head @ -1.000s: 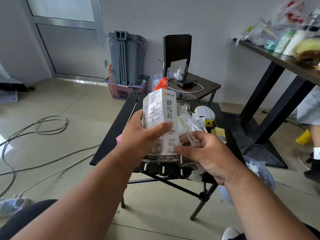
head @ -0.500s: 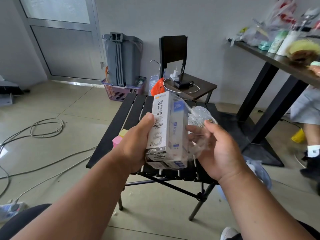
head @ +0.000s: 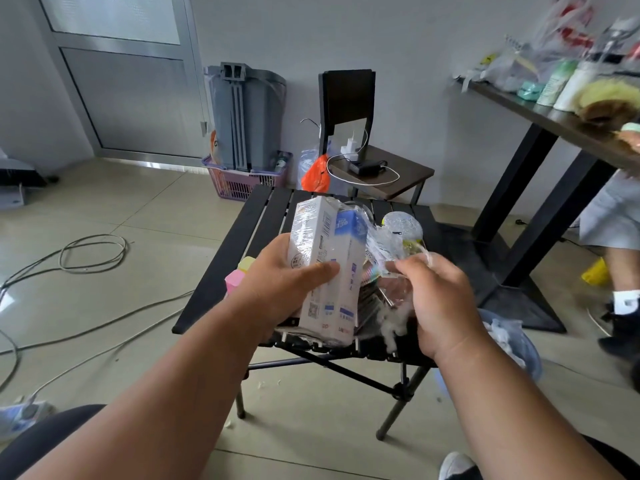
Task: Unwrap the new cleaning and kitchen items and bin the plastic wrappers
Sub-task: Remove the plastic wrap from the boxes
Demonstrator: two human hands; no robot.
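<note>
- Box (head: pixel 327 268) of white and blue is gripped by the left hand (head: pixel 277 289) above the black table (head: pixel 221 271).
- Clear wrapper (head: pixel 384 247), right of it, is pinched by the right hand (head: pixel 436 296).

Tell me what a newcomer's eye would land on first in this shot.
First, the white and blue box in the middle of the frame, gripped by the left hand above the black slatted table. Next, the clear plastic wrapper that the right hand pinches just right of the box.
</note>
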